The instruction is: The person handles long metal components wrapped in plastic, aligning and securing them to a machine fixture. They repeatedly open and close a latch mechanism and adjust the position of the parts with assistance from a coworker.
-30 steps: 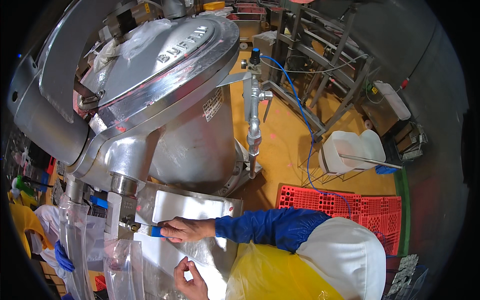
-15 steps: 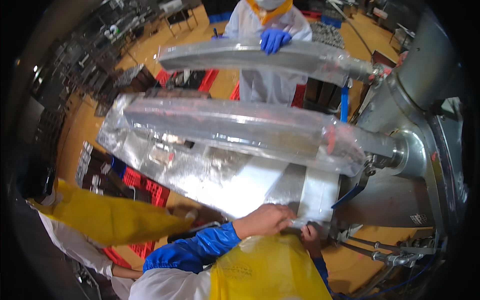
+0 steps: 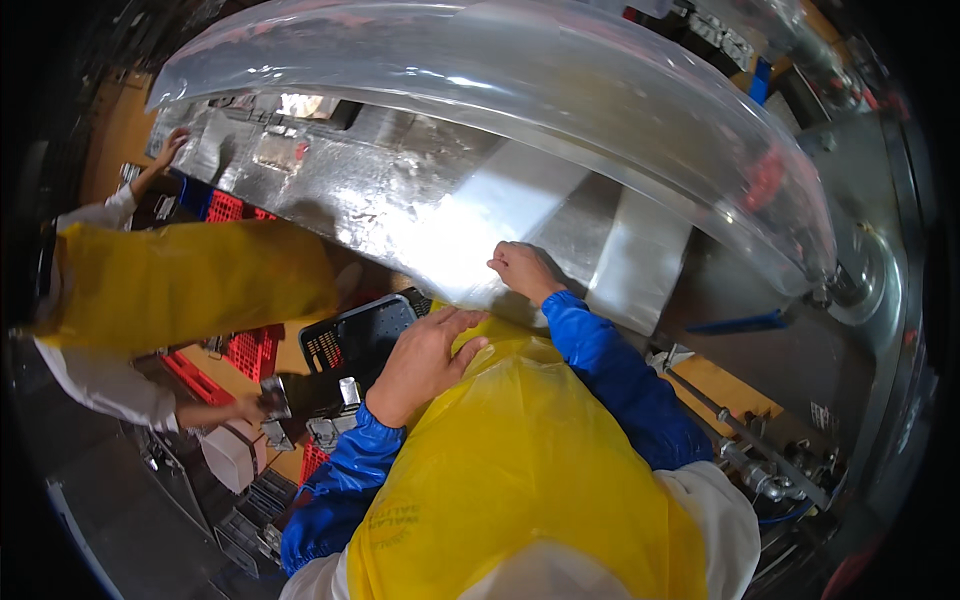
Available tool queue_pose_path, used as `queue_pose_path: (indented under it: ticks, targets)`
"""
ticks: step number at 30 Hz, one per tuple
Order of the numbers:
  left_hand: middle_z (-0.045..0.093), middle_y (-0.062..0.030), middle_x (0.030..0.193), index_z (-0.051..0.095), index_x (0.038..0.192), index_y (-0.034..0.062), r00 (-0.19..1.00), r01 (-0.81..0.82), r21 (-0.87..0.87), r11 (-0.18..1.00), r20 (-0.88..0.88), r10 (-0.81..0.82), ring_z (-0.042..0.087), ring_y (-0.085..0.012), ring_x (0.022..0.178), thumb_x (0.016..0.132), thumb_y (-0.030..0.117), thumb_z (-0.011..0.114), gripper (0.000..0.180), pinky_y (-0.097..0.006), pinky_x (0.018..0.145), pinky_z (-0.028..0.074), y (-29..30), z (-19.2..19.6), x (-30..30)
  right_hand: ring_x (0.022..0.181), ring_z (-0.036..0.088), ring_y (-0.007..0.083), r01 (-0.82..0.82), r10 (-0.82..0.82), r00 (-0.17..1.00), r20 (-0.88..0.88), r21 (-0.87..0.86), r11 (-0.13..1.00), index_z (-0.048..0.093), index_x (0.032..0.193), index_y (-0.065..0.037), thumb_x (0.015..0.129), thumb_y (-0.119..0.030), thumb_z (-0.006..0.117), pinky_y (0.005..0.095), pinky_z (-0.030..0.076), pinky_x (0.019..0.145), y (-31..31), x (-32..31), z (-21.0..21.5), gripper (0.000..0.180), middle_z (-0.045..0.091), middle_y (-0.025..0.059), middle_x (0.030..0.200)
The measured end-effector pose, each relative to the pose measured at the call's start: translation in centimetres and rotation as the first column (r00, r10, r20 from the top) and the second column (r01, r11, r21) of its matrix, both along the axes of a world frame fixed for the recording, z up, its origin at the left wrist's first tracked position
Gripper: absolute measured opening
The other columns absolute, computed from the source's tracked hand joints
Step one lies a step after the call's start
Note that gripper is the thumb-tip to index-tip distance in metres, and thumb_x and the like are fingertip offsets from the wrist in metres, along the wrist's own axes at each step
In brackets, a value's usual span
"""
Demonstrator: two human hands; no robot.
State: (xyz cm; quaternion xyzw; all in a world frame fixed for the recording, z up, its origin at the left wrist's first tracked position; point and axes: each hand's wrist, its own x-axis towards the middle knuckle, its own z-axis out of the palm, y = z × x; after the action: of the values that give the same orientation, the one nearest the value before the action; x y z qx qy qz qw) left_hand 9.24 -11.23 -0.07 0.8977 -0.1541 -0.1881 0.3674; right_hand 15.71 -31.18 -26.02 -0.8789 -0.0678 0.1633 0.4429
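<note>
A long clear plastic film tube (image 3: pixel 560 110) arches across the top, over a shiny steel chute (image 3: pixel 470 215). My right hand (image 3: pixel 525 272), in a blue sleeve, has its fingers curled on the film's lower edge where it lies on the steel. My left hand (image 3: pixel 425 358) hovers with fingers spread just above my yellow apron (image 3: pixel 520 470), beside a black plastic crate (image 3: pixel 355 335); it holds nothing.
A co-worker in a yellow apron (image 3: pixel 190 285) stands at the left, one hand (image 3: pixel 170 148) on the far end of the chute, the other hand (image 3: pixel 248 408) low by red crates (image 3: pixel 250 350). Grey machine housing with pipes and fittings (image 3: pixel 800 330) fills the right.
The view has swung closer to the chute and film. My left hand has come off the film and now hangs open over the apron; my right hand stays at the film's edge.
</note>
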Motion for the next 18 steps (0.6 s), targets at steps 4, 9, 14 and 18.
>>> queue_pose_path:
  ticks: [4, 9, 14, 18]
  targets:
    - [0.073, -0.0158, 0.111, 0.072, 0.119, 0.0025, 0.991, -0.113, -0.003, 0.994, -0.069, 0.113, 0.072, -0.0339, 0.102, 0.095, 0.020, 0.075, 0.030, -0.041, 0.087, 0.057, 2.4, -0.5, 0.0, 0.103, 0.062, 0.0349, -0.097, 0.162, 0.958, 0.235, -0.268, 0.958, 0.069, 0.099, -0.012, 0.087, -0.036, 0.080, 0.0476, 0.047, 0.088, 4.0, 1.1, -0.8, 0.029, 0.067, 0.0115, 0.105]
    - [0.072, -0.0194, 0.114, 0.071, 0.121, 0.0003, 0.968, -0.211, -0.087, 0.974, -0.154, 0.196, 0.072, -0.0320, 0.104, 0.096, 0.020, 0.074, 0.033, -0.039, 0.089, 0.057, 4.9, -1.8, 2.0, 0.105, 0.059, 0.0338, -0.177, 0.268, 0.933, 0.239, -0.343, 0.923, 0.070, 0.100, -0.019, 0.087, -0.026, 0.073, 0.0490, 0.044, 0.088, 4.0, 0.8, -1.3, 0.015, 0.063, 0.0095, 0.104]
    - [0.074, -0.0203, 0.108, 0.071, 0.121, 0.0004, 0.979, -0.140, -0.111, 0.984, -0.162, 0.122, 0.072, -0.0327, 0.095, 0.097, 0.033, 0.074, 0.040, -0.038, 0.083, 0.057, 6.5, -5.9, 3.8, 0.102, 0.060, 0.0328, -0.154, 0.267, 0.921, 0.284, -0.365, 0.918, 0.071, 0.105, -0.020, 0.083, -0.032, 0.074, 0.0485, 0.045, 0.085, 3.9, 0.7, -1.6, 0.025, 0.063, 0.0096, 0.103]
    - [0.075, -0.0167, 0.109, 0.070, 0.124, 0.0003, 0.982, -0.010, -0.170, 0.985, -0.187, -0.022, 0.072, -0.0288, 0.091, 0.096, 0.035, 0.075, 0.045, -0.038, 0.081, 0.057, 6.2, -6.9, 6.7, 0.102, 0.055, 0.0291, -0.198, 0.331, 0.926, 0.183, -0.510, 0.837, 0.067, 0.106, -0.023, 0.095, -0.047, 0.060, 0.0451, 0.040, 0.086, 4.2, 0.8, -1.8, 0.027, 0.058, 0.0072, 0.106]
